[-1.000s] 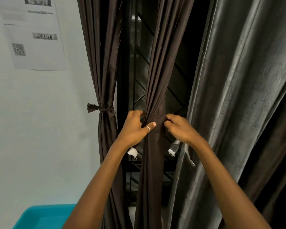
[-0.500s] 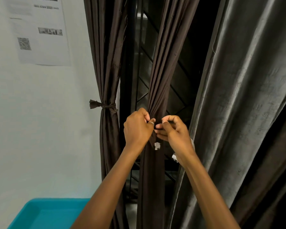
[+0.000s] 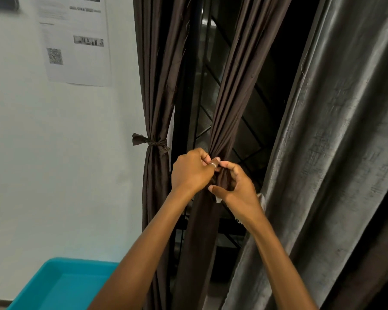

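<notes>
Gripping the middle brown curtain (image 3: 231, 97) at its gathered waist, the left hand (image 3: 192, 171) curls tight round the folds. The right hand (image 3: 235, 189) curls round the same bunch, fingertips meeting the left thumb, with a pale strip (image 3: 217, 199) poking out beneath. Two brown curtains hang here, counting the tied curtain (image 3: 155, 86). One grey curtain (image 3: 334, 130) crowds the right wrist, and one teal tub (image 3: 61, 285) sits lower left.

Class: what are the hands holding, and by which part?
The left hand and right hand both grip the middle brown curtain at its bunched mid-height section.
</notes>
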### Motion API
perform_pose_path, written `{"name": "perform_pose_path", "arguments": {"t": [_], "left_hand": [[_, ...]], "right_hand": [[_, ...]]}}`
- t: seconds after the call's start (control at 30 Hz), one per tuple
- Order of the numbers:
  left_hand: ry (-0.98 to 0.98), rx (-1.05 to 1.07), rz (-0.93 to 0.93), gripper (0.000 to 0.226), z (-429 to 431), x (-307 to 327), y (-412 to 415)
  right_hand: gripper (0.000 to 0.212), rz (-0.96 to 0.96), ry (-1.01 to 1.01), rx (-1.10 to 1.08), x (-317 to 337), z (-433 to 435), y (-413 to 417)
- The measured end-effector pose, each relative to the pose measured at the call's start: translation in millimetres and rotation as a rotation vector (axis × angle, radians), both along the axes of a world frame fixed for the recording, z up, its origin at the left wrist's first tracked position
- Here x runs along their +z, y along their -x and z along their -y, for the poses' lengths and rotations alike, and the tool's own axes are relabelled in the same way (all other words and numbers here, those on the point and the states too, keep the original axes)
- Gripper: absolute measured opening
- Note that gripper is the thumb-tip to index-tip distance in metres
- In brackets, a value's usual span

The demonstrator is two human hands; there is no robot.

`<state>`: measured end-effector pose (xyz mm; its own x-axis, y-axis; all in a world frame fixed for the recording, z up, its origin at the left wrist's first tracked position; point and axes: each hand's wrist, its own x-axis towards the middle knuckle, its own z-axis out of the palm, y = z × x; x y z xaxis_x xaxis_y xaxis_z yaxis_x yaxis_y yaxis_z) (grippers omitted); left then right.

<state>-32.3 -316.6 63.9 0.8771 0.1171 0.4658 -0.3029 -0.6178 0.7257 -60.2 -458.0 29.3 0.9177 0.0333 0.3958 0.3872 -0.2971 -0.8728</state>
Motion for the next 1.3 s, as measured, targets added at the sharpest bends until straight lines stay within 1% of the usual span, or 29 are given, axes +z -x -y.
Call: {"name": "perform_pose_path", "arguments": {"t": [0.13,0.23,0.3,0.43,0.5,0.57,0.67,0.77,0.87,0.93,0.97,1.0,1.03,1.07,1.1,1.17,1.23,1.3], "left_hand": [[-0.110,0.005,0.003,0.029,1,2,14],[-0.228,0.013,-0.021,0.034,3,4,20],[-0.315,0.035,-0.040,0.037,4,5,21],[-0.395,0.003,-0.091,0.023,9,7,22],[-0.390,-0.001,-0.083,0.017,11,6,23],[-0.369,0.000,-0.063,0.016,12,6,24],[-0.327,-0.021,-0.036,0.016,16,8,27],[-0.323,-0.057,-0.010,0.019,25,9,33],[-0.344,-0.023,0.026,0.025,30,9,34],[-0.339,-0.011,0.056,0.026,31,6,35],[-0.329,-0.022,0.081,0.025,32,4,35],[-0.322,-0.040,0.111,0.024,34,2,36],[-0.325,-0.057,0.134,0.024,37,1,37],[-0.341,-0.070,0.147,0.024,39,0,37],[-0.366,-0.077,0.145,0.024,41,1,36],[-0.419,-0.066,0.129,0.025,40,4,30],[-0.455,-0.044,0.107,0.025,34,9,22],[-0.469,-0.080,0.057,0.025,24,11,14]], "right_hand": [[0.081,-0.014,0.114,-0.031,0,-3,-1],[0.091,-0.016,0.138,-0.037,1,-6,0],[0.095,-0.017,0.156,-0.041,1,-6,-1],[0.098,-0.022,0.176,-0.017,0,-8,0],[0.096,-0.013,0.160,0.004,0,-6,1],[0.094,0.005,0.132,0.009,-2,-5,1],[0.101,0.005,-0.022,0.042,-7,-2,1],[0.104,-0.050,-0.160,0.082,-16,-6,3],[0.101,-0.063,-0.249,0.073,-27,-9,4],[0.094,-0.048,-0.312,0.059,-30,-14,5],[0.086,-0.034,-0.352,0.044,-33,-18,5],[0.072,-0.026,-0.386,0.026,-35,-22,4],[0.053,-0.022,-0.397,-0.013,-38,-29,2],[0.036,-0.027,-0.370,-0.055,-45,-32,-2],[0.028,-0.027,-0.351,-0.094,-51,-37,-6],[0.021,-0.035,-0.276,-0.155,-57,-45,-8],[0.017,0.031,-0.165,-0.200,-54,-45,-3],[0.031,0.094,-0.075,-0.187,-41,-41,7]]}}
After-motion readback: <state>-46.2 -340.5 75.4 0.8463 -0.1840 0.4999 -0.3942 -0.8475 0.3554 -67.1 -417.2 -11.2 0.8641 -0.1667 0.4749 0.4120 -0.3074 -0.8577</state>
